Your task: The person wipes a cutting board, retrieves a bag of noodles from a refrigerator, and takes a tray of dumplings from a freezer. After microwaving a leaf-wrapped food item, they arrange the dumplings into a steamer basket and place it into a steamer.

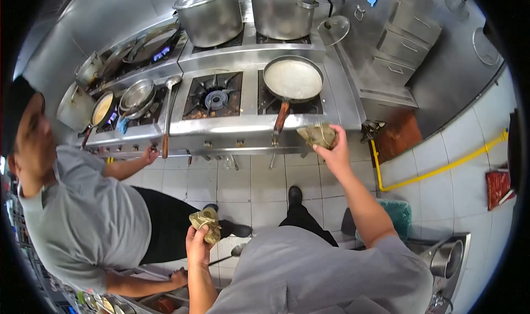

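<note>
Two leaf-wrapped parcels are held apart in the air. The right parcel is grasped by the right grip, its fingers closed about one side, near the front edge of the range and towards its right front corner. The left parcel is pinched in the left grip, over the tiled floor and well apart from that edge. Pale string is seen around both wrappings. Wrapping and tying are therefore judged complete; neither parcel is seen opened or set down, and what is left to be done cannot be established.

Beyond the right parcel, a frying pan filled with pale contents is supported on the front right burner, its wooden handle directed towards the front edge. Two lidded pots are placed along the back. At the left, a co-worker is seen, with one hand held near the front edge. No brand or label can be read; the marks on a red packet at the far right are too small to be deciphered.
</note>
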